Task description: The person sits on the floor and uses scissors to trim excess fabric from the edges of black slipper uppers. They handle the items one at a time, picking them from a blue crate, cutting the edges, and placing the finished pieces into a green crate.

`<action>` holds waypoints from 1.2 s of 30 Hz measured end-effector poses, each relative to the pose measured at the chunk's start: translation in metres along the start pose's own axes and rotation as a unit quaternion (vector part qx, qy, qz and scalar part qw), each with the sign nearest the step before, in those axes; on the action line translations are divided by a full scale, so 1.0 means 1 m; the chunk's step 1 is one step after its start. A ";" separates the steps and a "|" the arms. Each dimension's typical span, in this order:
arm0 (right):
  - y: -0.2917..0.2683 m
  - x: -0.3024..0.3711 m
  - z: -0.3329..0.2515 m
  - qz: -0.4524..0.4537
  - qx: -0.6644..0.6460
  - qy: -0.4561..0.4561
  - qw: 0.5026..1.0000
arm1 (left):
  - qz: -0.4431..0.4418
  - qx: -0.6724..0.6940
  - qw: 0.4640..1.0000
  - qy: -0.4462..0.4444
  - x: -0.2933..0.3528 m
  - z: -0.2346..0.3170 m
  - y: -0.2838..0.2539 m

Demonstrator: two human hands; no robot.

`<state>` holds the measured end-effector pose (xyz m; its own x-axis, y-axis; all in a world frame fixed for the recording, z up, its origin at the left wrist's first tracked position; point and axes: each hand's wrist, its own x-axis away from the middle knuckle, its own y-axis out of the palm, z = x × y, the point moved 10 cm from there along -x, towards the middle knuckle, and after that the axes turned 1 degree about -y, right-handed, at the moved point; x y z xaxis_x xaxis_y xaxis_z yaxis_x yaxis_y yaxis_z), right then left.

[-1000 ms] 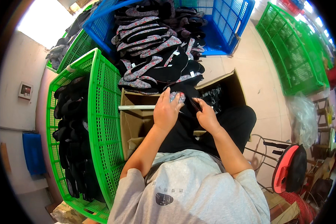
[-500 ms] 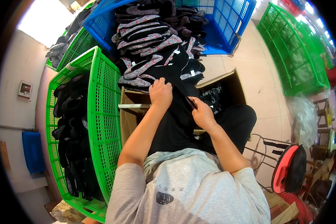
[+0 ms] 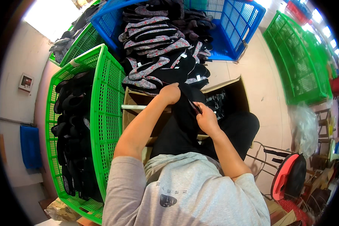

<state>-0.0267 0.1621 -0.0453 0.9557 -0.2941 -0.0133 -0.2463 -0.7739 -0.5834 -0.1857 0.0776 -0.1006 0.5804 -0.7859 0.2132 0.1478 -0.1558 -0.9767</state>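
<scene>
My left hand (image 3: 171, 93) is closed on the edge of a black fabric shoe upper (image 3: 192, 92), which lies over my lap in front of the pile. On the other side of this piece my right hand (image 3: 207, 118) is closed, thumb on top, around a thin dark item with a reddish edge (image 3: 196, 108). Whether that is the upper's lining or a small tool I cannot tell. Just beyond my hands rises a heap of similar black uppers with grey-and-red flowered lining (image 3: 154, 41), some bearing white tags.
A blue plastic crate (image 3: 229, 34) stands behind the heap. To my left is a green crate (image 3: 111, 109) of black shoe pieces. An open cardboard box (image 3: 245, 88) holding a dark plastic bag sits before me. Far right stand another green crate (image 3: 293, 60) and a red-and-black chair (image 3: 290, 177).
My left hand has shifted slightly right and down along the black upper, its fingers now turned inward. My right hand stays close to its place. The whole view has tilted a little.
</scene>
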 end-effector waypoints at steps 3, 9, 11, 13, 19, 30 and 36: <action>-0.004 0.008 0.004 -0.005 -0.055 0.027 0.998 | 0.038 0.064 0.997 0.031 0.014 0.008 -0.007; -0.001 0.020 0.023 -0.003 -0.207 0.117 0.971 | 0.247 0.155 0.956 0.043 0.065 0.020 -0.051; -0.004 0.024 0.029 0.008 -0.262 0.141 0.955 | 0.294 0.235 0.925 0.049 0.084 0.024 -0.075; -0.003 0.030 0.038 0.025 -0.332 0.154 0.930 | 0.347 0.398 0.848 -0.043 0.107 -0.005 -0.078; -0.004 0.049 0.032 -0.037 -0.389 0.177 0.904 | 0.280 0.832 0.456 -0.147 0.113 -0.029 -0.019; 0.015 0.080 0.032 -0.167 -0.424 0.217 0.863 | 0.159 0.952 0.260 0.038 0.112 0.013 -0.049; 0.014 0.085 0.022 -0.189 -0.414 0.164 0.875 | 0.185 0.943 0.278 0.013 0.116 0.013 -0.032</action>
<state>0.0543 0.1386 -0.0727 0.9302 0.0303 0.3658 -0.0851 -0.9516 0.2953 -0.1131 -0.0010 -0.0442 0.8326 -0.5477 0.0827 0.2531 0.5090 0.8227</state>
